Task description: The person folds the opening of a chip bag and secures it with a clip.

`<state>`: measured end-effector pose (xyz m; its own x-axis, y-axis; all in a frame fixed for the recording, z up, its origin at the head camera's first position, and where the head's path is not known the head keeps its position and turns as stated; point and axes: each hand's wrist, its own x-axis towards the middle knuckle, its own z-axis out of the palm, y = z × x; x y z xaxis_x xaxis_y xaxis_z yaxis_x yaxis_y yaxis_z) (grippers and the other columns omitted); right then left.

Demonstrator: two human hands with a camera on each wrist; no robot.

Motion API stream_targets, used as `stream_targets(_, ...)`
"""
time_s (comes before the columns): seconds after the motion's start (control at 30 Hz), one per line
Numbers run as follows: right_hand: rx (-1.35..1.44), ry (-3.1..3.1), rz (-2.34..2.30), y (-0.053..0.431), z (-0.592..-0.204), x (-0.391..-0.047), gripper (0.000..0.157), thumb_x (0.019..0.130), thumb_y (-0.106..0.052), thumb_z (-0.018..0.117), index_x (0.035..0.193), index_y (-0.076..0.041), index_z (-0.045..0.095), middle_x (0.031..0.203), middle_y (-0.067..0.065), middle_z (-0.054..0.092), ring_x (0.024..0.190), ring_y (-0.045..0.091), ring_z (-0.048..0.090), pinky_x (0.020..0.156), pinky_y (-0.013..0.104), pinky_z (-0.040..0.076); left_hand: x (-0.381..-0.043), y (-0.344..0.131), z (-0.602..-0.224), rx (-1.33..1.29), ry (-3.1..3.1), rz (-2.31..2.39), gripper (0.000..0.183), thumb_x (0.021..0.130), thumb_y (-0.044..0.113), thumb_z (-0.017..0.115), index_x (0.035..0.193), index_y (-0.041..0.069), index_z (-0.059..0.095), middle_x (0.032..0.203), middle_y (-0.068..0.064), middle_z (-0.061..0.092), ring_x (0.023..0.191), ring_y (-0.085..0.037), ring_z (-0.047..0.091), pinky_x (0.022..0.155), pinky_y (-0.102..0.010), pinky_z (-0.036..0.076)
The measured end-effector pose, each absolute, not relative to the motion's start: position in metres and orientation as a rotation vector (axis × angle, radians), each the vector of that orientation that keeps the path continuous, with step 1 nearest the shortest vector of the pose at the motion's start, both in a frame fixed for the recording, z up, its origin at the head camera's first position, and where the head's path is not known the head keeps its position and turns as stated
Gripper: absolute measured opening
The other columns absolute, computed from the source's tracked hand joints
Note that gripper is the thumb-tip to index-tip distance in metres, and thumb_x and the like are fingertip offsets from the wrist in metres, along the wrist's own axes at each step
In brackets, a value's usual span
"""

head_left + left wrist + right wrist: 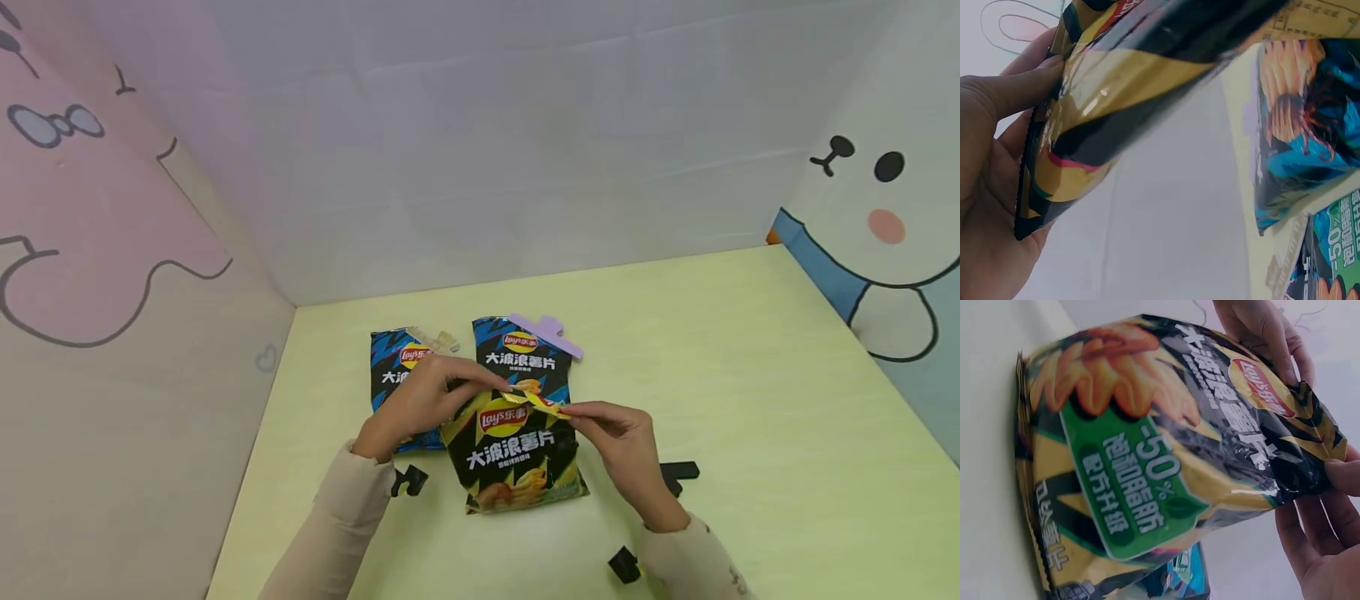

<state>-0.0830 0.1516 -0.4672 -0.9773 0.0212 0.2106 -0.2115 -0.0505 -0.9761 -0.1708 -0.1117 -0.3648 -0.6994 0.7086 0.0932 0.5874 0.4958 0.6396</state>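
A black and yellow bag of potato chips [517,475] is held up by its top edge between both hands, its printed front facing the head camera. My left hand [429,396] pinches the top edge near its left end. At the right end of that edge, my right hand [626,442] pinches the bag between thumb and fingers. The top strip looks folded over, with its yellow side showing. In the right wrist view the bag [1129,381] looks full and puffed. Behind it lie two blue and black chip bags, one on the left [386,358] and one on the right [498,337].
A purple clip [551,333] sits across the right blue bag's top corner, and a pale translucent clip [433,340] on the left one's. Small black pieces [411,481] [624,565] lie on the table [750,375]; a black bar-shaped piece [681,471] is partly behind my right wrist.
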Motion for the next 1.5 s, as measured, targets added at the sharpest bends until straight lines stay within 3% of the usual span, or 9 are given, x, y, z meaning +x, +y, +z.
stream_targets(0.4, 0.22, -2.098, 2.121, 0.156, -0.481, -0.111, 0.019, 0.096, 0.001, 0.064, 0.11, 0.007, 0.074, 0.105, -0.018, 0.075, 0.1, -0.001, 0.071, 0.084, 0.018, 0.058, -0.197, -0.102, -0.383, 1.132, 2.642, 0.893, 0.022, 0.103, 0.016, 0.059, 0.112, 0.024, 0.077, 0.103, 0.005, 0.078, 0.048, -0.002, 0.03, 0.056, -0.02, 0.036)
stream_targets(0.57, 0.214, -2.138, 2.097, 0.156, -0.475, -0.12, 0.02, 0.098, -0.005, 0.064, 0.113, 0.002, 0.074, 0.11, -0.006, 0.077, 0.103, 0.0, 0.07, 0.087, 0.017, 0.057, -0.206, -0.1, -0.385, 1.161, 2.708, 0.894, 0.022, 0.103, 0.015, 0.059, 0.11, 0.023, 0.078, 0.108, 0.005, 0.077, 0.057, -0.003, 0.04, 0.062, -0.022, 0.041)
stream_targets(0.73, 0.101, -2.236, 2.002, 0.152, -0.469, -0.125, 0.014, 0.093, -0.014, 0.073, 0.104, -0.007, 0.075, 0.102, 0.009, 0.075, 0.094, 0.004, 0.069, 0.087, 0.016, 0.055, -0.209, -0.098, -0.389, 1.169, 2.71, 0.911, 0.023, 0.103, 0.015, 0.057, 0.11, 0.022, 0.078, 0.11, 0.005, 0.077, 0.057, -0.005, 0.041, 0.061, -0.023, 0.043)
stream_targets(0.93, 0.018, -2.202, 1.969, 0.15, -0.467, -0.129, 0.017, 0.09, -0.007, 0.075, 0.104, 0.0, 0.07, 0.098, 0.01, 0.073, 0.086, 0.002, 0.069, 0.09, 0.013, 0.052, -0.209, -0.093, -0.389, 1.125, 2.72, 0.893, 0.025, 0.103, 0.016, 0.054, 0.11, 0.024, 0.077, 0.106, 0.006, 0.076, 0.052, -0.003, 0.034, 0.056, -0.022, 0.037)
stream_targets(1.1, 0.034, -2.176, 1.965, 0.151, -0.467, -0.129, 0.022, 0.088, -0.004, 0.076, 0.107, 0.004, 0.069, 0.098, 0.008, 0.073, 0.085, 0.0, 0.07, 0.092, 0.011, 0.051, -0.206, -0.088, -0.387, 1.073, 2.758, 0.852, 0.013, 0.099, 0.03, 0.064, 0.107, 0.028, 0.074, 0.103, 0.007, 0.075, 0.063, -0.008, 0.051, 0.064, -0.027, 0.047)
stream_targets(1.23, 0.059, -2.168, 1.958, 0.152, -0.466, -0.128, 0.021, 0.088, -0.003, 0.076, 0.107, 0.004, 0.07, 0.1, 0.014, 0.074, 0.086, -0.001, 0.07, 0.094, 0.01, 0.05, -0.205, -0.084, -0.386, 1.002, 2.813, 0.773, 0.025, 0.095, 0.042, 0.068, 0.116, 0.028, 0.07, 0.103, 0.003, 0.077, 0.073, -0.013, 0.065, 0.073, -0.033, 0.054)
stream_targets(1.33, 0.079, -2.189, 1.936, 0.153, -0.465, -0.127, 0.022, 0.089, -0.005, 0.076, 0.107, 0.004, 0.07, 0.099, 0.016, 0.074, 0.086, -0.001, 0.07, 0.094, 0.01, 0.049, -0.206, -0.081, -0.385, 0.933, 2.834, 0.719, 0.03, 0.093, 0.044, 0.07, 0.118, 0.027, 0.072, 0.093, 0.003, 0.077, 0.066, -0.011, 0.061, 0.067, -0.029, 0.05)
stream_targets(1.43, 0.08, -2.237, 1.887, 0.155, -0.465, -0.126, 0.02, 0.089, -0.007, 0.076, 0.107, 0.001, 0.071, 0.097, 0.015, 0.076, 0.091, -0.002, 0.068, 0.096, 0.012, 0.048, -0.206, -0.079, -0.384, 0.932, 2.845, 0.69, 0.022, 0.092, 0.041, 0.072, 0.106, 0.026, 0.077, 0.086, 0.006, 0.074, 0.057, -0.008, 0.048, 0.058, -0.025, 0.04)
stream_targets(1.5, 0.061, -2.276, 1.85, 0.156, -0.464, -0.125, 0.018, 0.089, -0.009, 0.076, 0.105, -0.002, 0.072, 0.096, 0.013, 0.077, 0.096, -0.004, 0.066, 0.1, 0.017, 0.045, -0.206, -0.079, -0.384, 0.968, 2.862, 0.674, 0.018, 0.091, 0.04, 0.073, 0.1, 0.026, 0.079, 0.086, 0.008, 0.075, 0.057, -0.006, 0.048, 0.057, -0.023, 0.039)
